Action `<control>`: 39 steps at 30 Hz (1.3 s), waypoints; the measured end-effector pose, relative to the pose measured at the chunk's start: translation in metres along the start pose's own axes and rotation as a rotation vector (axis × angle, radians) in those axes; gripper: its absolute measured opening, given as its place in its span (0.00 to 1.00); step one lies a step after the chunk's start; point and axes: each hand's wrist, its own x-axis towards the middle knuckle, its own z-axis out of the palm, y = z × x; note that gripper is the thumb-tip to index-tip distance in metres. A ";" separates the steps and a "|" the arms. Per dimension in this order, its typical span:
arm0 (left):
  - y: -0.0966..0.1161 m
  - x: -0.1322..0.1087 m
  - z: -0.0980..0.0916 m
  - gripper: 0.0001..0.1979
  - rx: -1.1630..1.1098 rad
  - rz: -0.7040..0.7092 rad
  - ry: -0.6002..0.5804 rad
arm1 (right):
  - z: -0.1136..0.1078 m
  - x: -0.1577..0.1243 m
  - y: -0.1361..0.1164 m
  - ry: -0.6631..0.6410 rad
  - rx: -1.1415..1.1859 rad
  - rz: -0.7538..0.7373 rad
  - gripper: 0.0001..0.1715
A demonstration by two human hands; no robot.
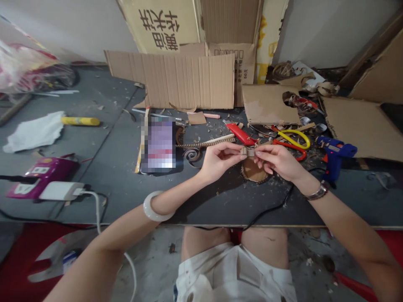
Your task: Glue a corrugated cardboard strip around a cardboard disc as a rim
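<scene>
Both my hands meet over the dark work board (pixel 132 201). My left hand (pixel 220 160) and my right hand (pixel 277 161) pinch a small rolled strip of corrugated cardboard (pixel 248 152) between their fingertips. Just below it lies a round cardboard disc (pixel 252 173), partly hidden by my right hand. A long corrugated cardboard strip (pixel 208 143) ending in a spiral coil (pixel 192 155) lies to the left of my left hand. A white bangle sits on my left wrist and a watch on my right.
A phone (pixel 159 144) lies left of centre. A red utility knife (pixel 241 134), yellow and red scissors (pixel 294 140) and a blue glue gun (pixel 335 153) with its cable lie at right. Cardboard sheets (pixel 185 79) stand at the back. A power strip (pixel 40 176) sits far left.
</scene>
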 end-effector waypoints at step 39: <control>0.003 -0.014 0.009 0.08 0.220 0.265 -0.145 | 0.000 -0.002 0.018 -0.169 0.223 0.123 0.17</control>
